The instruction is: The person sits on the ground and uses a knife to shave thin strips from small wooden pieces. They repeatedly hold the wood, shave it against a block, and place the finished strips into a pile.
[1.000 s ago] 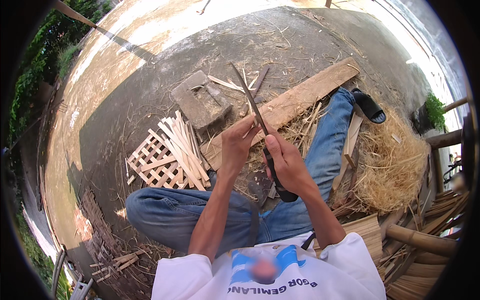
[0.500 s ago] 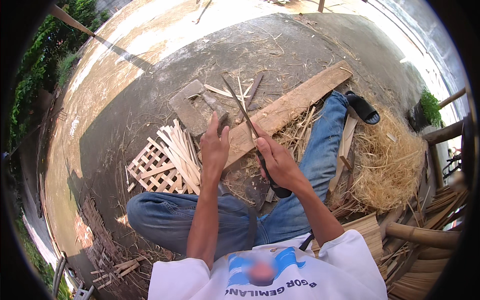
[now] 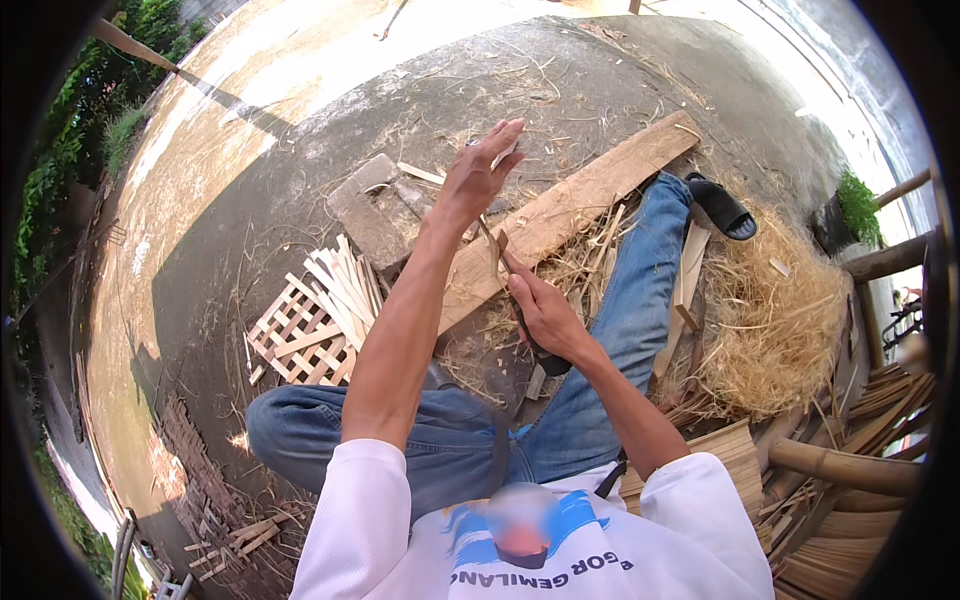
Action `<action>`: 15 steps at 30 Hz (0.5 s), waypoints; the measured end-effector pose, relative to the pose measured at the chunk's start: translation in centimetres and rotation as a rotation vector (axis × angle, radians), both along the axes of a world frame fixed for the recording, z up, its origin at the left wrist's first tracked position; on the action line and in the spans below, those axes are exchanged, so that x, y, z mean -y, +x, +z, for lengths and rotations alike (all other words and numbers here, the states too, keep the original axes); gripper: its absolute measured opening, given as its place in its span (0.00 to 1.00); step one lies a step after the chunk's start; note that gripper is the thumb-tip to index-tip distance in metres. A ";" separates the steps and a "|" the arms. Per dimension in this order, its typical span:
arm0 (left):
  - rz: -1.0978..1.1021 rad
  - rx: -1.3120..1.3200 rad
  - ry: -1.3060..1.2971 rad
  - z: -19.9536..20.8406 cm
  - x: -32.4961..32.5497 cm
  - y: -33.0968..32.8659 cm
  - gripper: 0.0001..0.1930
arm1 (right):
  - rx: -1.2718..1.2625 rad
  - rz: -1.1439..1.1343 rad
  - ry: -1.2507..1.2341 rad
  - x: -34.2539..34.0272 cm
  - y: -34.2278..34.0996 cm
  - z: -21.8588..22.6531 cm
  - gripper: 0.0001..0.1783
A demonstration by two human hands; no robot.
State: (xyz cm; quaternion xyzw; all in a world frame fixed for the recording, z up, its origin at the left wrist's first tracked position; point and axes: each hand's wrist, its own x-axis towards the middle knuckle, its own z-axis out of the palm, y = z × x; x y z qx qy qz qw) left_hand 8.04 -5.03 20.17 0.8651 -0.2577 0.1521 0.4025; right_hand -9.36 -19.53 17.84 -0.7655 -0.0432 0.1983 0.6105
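Observation:
My right hand [image 3: 547,312] is closed round the dark handle of a long knife [image 3: 545,356]. Its blade points away from me, up and left, and its far part passes out of sight behind my left hand. Stretched out past the blade, my left hand [image 3: 480,178] hovers over the ground near thin pale wooden strips [image 3: 420,173]. Its fingers are extended, with the thumb apart, and nothing shows in them. Below both hands a thick wooden plank [image 3: 590,205] slants from near my lap to the far right.
A grey stone block [image 3: 365,215] lies left of the plank. Closer to my left knee are a woven lattice of strips [image 3: 300,335] and a bundle of pale strips [image 3: 345,285]. Curly shavings [image 3: 770,320] pile up right of my outstretched leg [image 3: 640,270]. Bamboo poles [image 3: 840,468] stand at the right.
My left hand has reached forward and right, from beside the stone block to beyond the knife blade. My right hand with the knife has stayed nearly in place.

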 end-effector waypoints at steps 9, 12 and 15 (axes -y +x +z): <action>0.066 -0.252 -0.737 -0.6 -0.4 -7.6 0.12 | 0.012 -0.023 -0.050 1.4 4.7 0.0 0.30; 0.070 -0.299 -0.626 0.6 0.4 -7.1 0.11 | 0.065 -0.040 -0.025 1.8 5.3 -1.4 0.30; 0.029 -0.304 -0.559 0.7 0.2 -6.9 0.10 | 0.007 -0.082 -0.039 2.2 4.8 -1.1 0.29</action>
